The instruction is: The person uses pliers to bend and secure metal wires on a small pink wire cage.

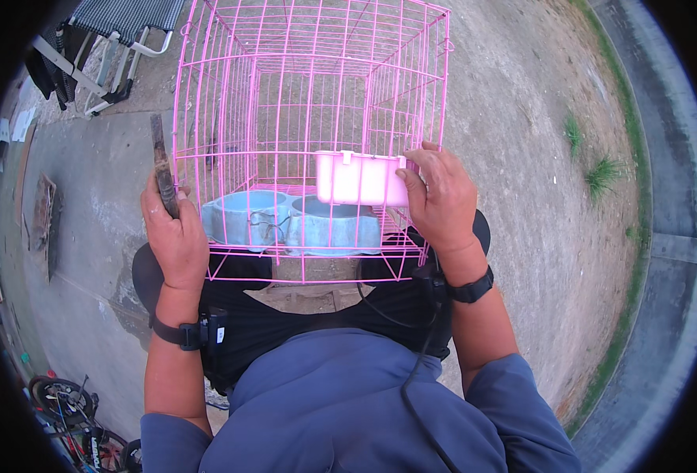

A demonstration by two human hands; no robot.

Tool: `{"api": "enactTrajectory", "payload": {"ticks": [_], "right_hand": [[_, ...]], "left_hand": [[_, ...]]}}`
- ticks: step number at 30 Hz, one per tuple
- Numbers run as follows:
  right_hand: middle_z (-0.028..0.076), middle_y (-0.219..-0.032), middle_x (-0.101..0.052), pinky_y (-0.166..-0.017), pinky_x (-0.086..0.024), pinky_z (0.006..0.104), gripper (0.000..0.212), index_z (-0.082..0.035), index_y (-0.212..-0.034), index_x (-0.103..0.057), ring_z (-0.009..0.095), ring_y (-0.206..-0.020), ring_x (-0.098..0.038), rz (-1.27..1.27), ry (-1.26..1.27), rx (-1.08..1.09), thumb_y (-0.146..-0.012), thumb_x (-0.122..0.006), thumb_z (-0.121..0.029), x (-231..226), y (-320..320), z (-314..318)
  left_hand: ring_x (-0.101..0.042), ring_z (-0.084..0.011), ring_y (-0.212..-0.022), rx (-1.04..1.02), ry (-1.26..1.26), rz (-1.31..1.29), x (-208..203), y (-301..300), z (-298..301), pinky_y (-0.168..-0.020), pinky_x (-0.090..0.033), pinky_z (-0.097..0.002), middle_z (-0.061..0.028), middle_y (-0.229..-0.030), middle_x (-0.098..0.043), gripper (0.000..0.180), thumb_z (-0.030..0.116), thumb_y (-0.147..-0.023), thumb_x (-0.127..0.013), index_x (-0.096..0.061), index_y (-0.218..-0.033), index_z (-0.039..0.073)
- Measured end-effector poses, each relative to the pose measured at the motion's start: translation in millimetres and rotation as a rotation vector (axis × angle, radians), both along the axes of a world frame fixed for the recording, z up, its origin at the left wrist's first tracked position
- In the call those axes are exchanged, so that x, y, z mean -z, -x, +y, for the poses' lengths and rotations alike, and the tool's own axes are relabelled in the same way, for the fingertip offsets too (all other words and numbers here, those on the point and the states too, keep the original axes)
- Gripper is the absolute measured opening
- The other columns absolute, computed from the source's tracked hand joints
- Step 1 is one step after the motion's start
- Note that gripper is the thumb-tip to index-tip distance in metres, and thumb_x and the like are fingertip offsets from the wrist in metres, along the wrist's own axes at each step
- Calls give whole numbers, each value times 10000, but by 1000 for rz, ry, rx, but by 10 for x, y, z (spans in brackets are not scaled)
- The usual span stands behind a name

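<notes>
A pink wire cage (310,153) stands in front of me, between my knees. My left hand (172,236) is closed around a narrow, rusty tool (161,164) with a dark shaft pointing up, right beside the cage's left side; its exact kind is unclear. At the opposite side, my right hand (443,197) grips the cage's right edge, its thumb touching a pale pink plastic feeder box (358,178). That box hangs by tabs on the front wires. Low in the cage sits a light blue double bowl (332,230) with two round hollows, partly covered by the wires.
At the upper left stands a folding chair (124,39) with a woven seat. Bicycles (65,406) are at the lower left. A weathered board (42,221) lies on the concrete. To the right, dirt with grass tufts (603,175) borders a paved strip (671,248). A black cable (419,370) runs over my shirt.
</notes>
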State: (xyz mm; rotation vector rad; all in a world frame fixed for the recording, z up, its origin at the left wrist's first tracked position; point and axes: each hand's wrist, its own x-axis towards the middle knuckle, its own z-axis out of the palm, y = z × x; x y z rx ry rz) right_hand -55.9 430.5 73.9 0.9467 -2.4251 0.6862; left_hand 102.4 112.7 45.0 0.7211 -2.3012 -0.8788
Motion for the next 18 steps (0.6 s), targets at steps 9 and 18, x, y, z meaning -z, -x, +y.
{"api": "enactTrajectory", "payload": {"ticks": [9,18], "right_hand": [[86,-964,-728,-861,-581,415,198,-103,-1044,-712,331,-1016,-706,1,4,16,-858,-773,-133,37,17,0],[102,-954,-732,-853,-571,420,165,-90,-1015,-709,336,-1001,-708,-32,-8,37,-872,-761,-154,-28,8,-36]], "left_hand": [[-678,-282,-1039,0,-15,5,-6,2,17,-929,-524,-389,-198,-1237,-577,446,16,-986,-505,-478,-1427,-46],[-688,-285,-1021,-12,-9,-12,2,-3,22,-919,-525,-391,-200,-1238,-577,446,20,-989,-509,-474,-1429,-45]]}}
